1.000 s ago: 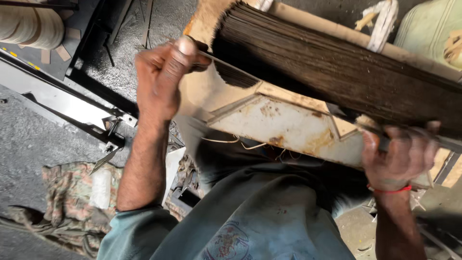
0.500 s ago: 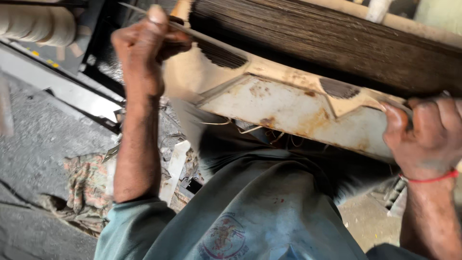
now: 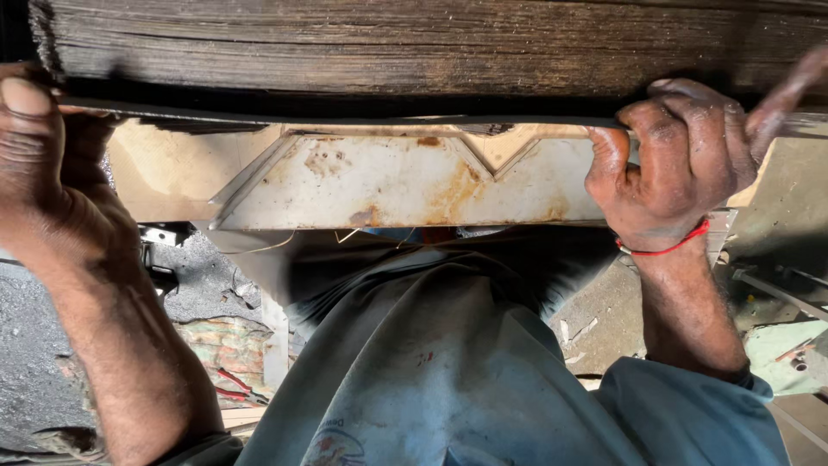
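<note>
A thick dark stack of thin sheets [image 3: 431,47] fills the top of the head view, lying level on a thin metal plate. My left hand [image 3: 39,164] grips the stack's left end from below, thumb up against its edge. At the right end, my right hand [image 3: 668,160], with a red thread round the wrist, is closed on the plate's edge. Below the stack sits a rusty white-painted metal bracket [image 3: 405,185] with angled cut-outs, close against my body.
My blue-grey shirt [image 3: 431,362] fills the lower middle. Gritty grey floor [image 3: 34,345] shows at lower left with a crumpled patterned rag [image 3: 228,354]. Metal scraps and a pale green piece [image 3: 780,345] lie at lower right.
The stack has swung from tilted to level and come closer to the camera. Both hands have moved outward and up with it, keeping their hold.
</note>
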Demonstrator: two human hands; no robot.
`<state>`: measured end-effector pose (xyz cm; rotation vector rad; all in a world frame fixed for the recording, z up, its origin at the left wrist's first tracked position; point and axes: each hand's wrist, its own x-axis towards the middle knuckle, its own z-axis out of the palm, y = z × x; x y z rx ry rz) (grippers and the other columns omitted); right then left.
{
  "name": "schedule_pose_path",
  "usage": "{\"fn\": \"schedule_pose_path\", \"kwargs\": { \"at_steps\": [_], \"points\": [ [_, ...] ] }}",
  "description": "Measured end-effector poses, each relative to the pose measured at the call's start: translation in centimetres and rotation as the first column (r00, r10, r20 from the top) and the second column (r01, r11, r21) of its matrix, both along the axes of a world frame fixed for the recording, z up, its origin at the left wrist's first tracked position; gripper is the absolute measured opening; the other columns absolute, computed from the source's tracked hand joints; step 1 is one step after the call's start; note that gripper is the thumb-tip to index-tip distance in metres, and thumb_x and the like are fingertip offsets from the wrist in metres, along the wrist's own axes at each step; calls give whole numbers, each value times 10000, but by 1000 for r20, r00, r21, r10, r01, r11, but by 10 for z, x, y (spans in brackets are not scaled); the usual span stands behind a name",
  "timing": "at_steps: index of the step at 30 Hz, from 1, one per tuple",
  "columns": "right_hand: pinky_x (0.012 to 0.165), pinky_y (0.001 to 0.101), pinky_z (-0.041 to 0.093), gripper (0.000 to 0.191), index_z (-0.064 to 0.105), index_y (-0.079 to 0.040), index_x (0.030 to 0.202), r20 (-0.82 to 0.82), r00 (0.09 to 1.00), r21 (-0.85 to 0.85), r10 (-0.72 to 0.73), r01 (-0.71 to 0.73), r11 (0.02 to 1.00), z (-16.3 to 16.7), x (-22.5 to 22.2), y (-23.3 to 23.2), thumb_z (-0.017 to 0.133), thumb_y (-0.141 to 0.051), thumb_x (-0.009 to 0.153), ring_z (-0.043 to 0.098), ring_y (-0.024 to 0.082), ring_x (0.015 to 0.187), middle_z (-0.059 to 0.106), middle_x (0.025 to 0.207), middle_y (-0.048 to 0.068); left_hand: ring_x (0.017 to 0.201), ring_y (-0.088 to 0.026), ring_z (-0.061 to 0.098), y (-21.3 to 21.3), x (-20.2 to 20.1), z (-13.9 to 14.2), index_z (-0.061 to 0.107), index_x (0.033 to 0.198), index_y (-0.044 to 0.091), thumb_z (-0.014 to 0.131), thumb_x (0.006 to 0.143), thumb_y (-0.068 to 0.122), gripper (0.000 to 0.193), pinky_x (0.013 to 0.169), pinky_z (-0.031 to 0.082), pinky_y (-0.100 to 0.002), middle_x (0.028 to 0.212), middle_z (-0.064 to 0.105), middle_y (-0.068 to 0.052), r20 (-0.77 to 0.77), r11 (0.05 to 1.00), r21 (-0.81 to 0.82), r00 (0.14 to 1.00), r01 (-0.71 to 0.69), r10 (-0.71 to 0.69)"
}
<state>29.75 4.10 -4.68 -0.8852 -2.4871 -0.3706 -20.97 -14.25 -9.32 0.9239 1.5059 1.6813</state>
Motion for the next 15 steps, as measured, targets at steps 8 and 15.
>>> {"fn": "schedule_pose_path", "kwargs": {
  "at_steps": [8,15],
  "points": [
    [1005,420,615,243,691,-73,985,22,999,-63,27,-26,998,24,-13,1,667,-288,1097,728,286,1019,686,1008,86,1195,-260,637,-5,1,-6,584,1386,-28,636,1129,74,282,1098,561,-388,1272,616,-152,61,995,-58,995,-79,83],
    [867,447,548,238,685,-63,953,6,1000,-32,13,-13,999,22,-20,1,700,-256,1092,695,297,955,684,971,100,1181,-300,762,27,29,15,652,1301,-62,771,1130,200,335,1016,633,-414,1294,724,-226,-385,927,-14,857,-375,341]
  ]
}}
